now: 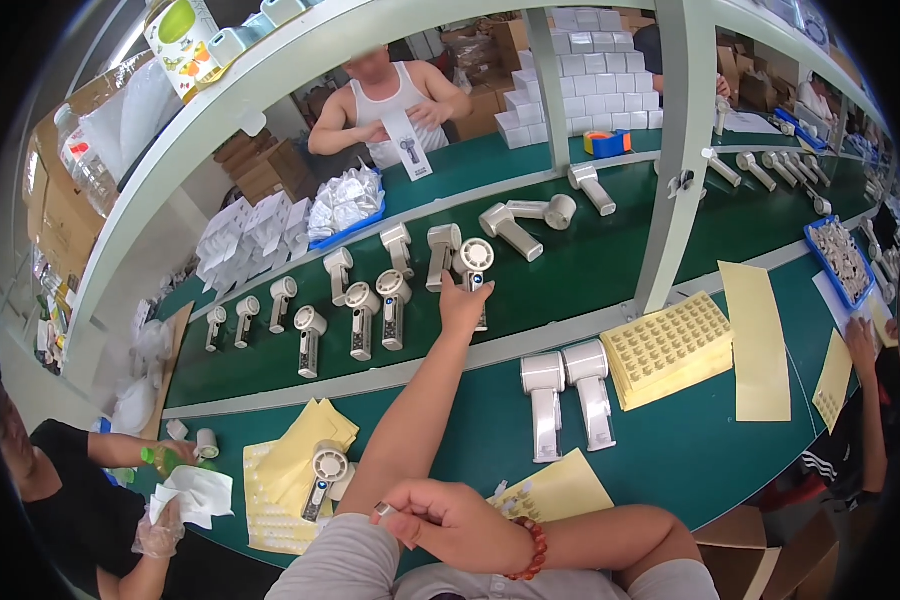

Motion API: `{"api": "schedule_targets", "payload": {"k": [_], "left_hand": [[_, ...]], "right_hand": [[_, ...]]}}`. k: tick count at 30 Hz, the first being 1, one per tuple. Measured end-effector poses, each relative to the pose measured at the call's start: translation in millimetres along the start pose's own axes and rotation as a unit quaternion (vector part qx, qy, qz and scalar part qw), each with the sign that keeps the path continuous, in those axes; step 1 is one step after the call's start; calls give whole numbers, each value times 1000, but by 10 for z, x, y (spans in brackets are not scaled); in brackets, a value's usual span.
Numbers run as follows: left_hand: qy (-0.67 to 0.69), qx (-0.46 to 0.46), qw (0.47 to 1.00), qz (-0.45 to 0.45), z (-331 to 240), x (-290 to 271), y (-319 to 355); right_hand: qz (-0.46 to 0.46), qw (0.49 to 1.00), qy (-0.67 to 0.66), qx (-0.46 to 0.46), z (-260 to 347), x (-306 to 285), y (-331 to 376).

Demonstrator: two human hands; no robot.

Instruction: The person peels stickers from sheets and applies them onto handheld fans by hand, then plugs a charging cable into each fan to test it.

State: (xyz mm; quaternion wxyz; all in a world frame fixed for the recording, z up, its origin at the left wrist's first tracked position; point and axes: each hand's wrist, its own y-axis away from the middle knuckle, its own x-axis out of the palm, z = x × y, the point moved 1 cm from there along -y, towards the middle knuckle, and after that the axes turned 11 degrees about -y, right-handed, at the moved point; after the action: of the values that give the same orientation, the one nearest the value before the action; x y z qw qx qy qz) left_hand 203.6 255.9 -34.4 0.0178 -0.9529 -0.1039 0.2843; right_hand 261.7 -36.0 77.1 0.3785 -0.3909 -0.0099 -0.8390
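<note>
My left hand (462,304) stretches over the green conveyor belt, its fingers closed around the handle of a white handheld fan (476,256) with a round grille head. Another fan (443,252) lies right beside that hand. Close to my body, my right hand (442,522), with a beaded bracelet at the wrist, is curled in a pinch. A small silvery-white piece (383,509) shows at its fingertips; its kind is too small to tell. Two fans (543,405) lie on the green table to the right, and one more fan (329,464) rests beside my left forearm.
Yellow sticker sheets lie in a stack (668,345), near my right arm (560,487) and at left. Several more fans line the belt. A shelf post (676,170) rises right of my reach. Co-workers sit left, right and across, near white boxes (590,85) and a bag-filled blue tray (348,205).
</note>
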Motion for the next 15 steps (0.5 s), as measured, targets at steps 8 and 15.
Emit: {"api": "schedule_targets", "payload": {"k": [8, 15], "left_hand": [[-248, 209, 932, -161, -33, -167, 378], [-204, 65, 927, 309, -510, -383, 1745]], "right_hand": [[7, 1000, 5, 15, 12, -11, -11], [54, 986, 158, -15, 176, 151, 35]]}}
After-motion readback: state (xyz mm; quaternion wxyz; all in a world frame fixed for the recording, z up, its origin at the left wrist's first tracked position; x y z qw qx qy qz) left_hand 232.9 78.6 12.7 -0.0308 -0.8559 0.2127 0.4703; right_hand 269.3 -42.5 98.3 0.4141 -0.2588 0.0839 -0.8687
